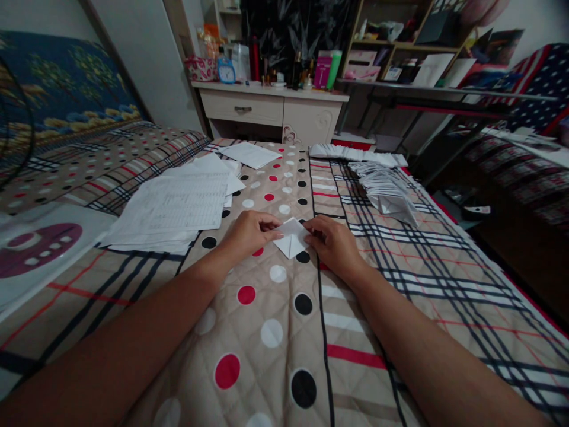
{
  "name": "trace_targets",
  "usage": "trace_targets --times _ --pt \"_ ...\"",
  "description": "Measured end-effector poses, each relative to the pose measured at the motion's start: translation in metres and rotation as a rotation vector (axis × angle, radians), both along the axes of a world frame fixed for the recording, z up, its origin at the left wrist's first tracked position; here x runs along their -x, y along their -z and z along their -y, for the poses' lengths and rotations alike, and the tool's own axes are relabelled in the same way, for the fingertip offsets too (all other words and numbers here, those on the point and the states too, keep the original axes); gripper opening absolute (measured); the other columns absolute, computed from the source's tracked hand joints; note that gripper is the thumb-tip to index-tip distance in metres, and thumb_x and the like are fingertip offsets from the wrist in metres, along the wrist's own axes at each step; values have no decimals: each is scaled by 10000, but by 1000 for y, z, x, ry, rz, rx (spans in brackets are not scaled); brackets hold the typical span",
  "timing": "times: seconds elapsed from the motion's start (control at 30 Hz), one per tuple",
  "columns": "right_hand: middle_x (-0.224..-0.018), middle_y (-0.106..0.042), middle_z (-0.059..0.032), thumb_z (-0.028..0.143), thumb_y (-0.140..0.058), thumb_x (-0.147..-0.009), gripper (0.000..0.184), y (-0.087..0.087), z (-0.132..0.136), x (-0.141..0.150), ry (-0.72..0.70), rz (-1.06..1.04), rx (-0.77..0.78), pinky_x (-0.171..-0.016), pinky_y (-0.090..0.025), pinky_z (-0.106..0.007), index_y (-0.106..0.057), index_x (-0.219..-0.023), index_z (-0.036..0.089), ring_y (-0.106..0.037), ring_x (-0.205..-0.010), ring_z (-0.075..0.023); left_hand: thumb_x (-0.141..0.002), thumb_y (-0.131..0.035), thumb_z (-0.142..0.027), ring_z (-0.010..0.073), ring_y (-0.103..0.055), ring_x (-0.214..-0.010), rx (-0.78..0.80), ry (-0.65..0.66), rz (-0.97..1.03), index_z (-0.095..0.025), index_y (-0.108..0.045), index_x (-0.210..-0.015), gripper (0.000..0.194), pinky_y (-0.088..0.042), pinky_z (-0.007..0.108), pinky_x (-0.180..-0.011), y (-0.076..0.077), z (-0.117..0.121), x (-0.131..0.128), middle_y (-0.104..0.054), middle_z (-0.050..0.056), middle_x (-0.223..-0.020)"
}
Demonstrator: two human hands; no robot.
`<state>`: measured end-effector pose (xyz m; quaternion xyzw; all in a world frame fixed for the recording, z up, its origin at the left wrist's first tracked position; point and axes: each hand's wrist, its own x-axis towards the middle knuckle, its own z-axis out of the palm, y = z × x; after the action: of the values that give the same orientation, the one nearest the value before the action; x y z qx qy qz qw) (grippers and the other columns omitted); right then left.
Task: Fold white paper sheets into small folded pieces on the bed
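Between my two hands is a small folded piece of white paper (291, 238), held just over the dotted bedspread, with creases meeting near its middle. My left hand (251, 232) pinches its left corner between thumb and fingers. On the opposite corner, my right hand (331, 243) has its thumb and fingertips closed. Left of my hands lies a loose pile of printed sheets (173, 201). A row of folded paper pieces (384, 187) rests to the right, with another long row (355, 155) behind it.
The patterned bedspread (262, 367) spreads beneath everything. A white bag with a purple print (40, 249) lies at the far left. Several small sheets (251, 155) are toward the back. Beyond the bed stand a white dresser (267, 110) and a shelved desk (400, 83).
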<state>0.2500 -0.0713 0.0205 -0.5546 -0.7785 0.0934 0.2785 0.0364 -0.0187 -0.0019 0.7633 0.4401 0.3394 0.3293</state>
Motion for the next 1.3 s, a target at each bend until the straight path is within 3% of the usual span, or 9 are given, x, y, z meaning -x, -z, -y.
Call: trace_targets --times 0.13,0.23,0.3,0.37,0.5,0.67,0.9,1.07,1.3 --pt "-804 -645 -33 255 -668 -800 129 5 -3 1 -65 -45 -69 -638 -377 -263 -688 -907 187 -567 -742 -171 -654 -809 -325 149 -585 -687 -173 -94 -106 -218 -753 -799 189 -449 270 -609 -4 5 -4 -686 9 -770" --pt "-782 -638 -37 303 -656 -816 144 5 -5 3 -70 -71 -94 -639 -380 -266 -691 -877 177 -566 -732 -172 -636 -824 -254 181 -581 -787 -380 -90 -179 -211 -727 -707 127 -454 307 -707 -11 8 -9 -691 11 -764" --pt "-797 -639 -42 284 -640 -824 138 4 -6 5 -70 -92 -101 -649 -389 -265 -693 -893 175 -570 -736 -170 -659 -801 -200 175 -580 -770 -431 -40 -186 -198 -711 -687 95 -445 309 -719 -14 9 -12 -691 9 -741" --pt "-806 -645 -39 246 -632 -818 128 4 -6 6 -69 -119 -95 -654 -396 -262 -691 -911 181 -574 -734 -167 -677 -782 -190 148 -575 -700 -393 -20 -164 -185 -715 -724 82 -437 288 -673 -14 8 -14 -690 9 -745" --pt "-754 -655 -11 227 -646 -780 96 10 -10 7 -4 -203 -43 -629 -399 -257 -684 -862 195 -571 -677 -154 -655 -797 -263 109 -540 -577 -162 -91 -89 -164 -725 -772 170 -404 237 -550 -9 3 -16 -669 -1 -678" --pt "-719 -651 -2 202 -666 -738 93 17 -15 4 10 -288 39 -596 -402 -251 -679 -828 185 -566 -642 -147 -664 -769 -231 126 -580 -637 -49 -89 -94 -168 -732 -830 181 -437 247 -601 -5 -1 -12 -684 9 -717" --pt "-783 -640 -24 16 -589 -707 192 11 -8 0 -195 -329 -31 -683 -443 -256 -691 -752 173 -597 -740 -149 -696 -644 -4 134 -598 -753 -272 144 -69 -188 -730 -720 205 -458 263 -710 -11 3 -3 -679 5 -732" --pt "-840 -620 -36 -24 -543 -720 289 8 0 0 -242 -221 -96 -682 -437 -252 -726 -790 188 -588 -798 -153 -710 -631 11 136 -596 -714 -388 225 -51 -190 -738 -710 228 -467 267 -685 -11 4 3 -674 11 -675" --pt "-876 -623 -33 6 -536 -753 281 9 3 0 -260 -92 -148 -706 -433 -258 -724 -775 213 -576 -840 -163 -732 -599 5 144 -605 -720 -476 264 -105 -200 -746 -749 252 -476 276 -691 -12 7 6 -688 20 -697"
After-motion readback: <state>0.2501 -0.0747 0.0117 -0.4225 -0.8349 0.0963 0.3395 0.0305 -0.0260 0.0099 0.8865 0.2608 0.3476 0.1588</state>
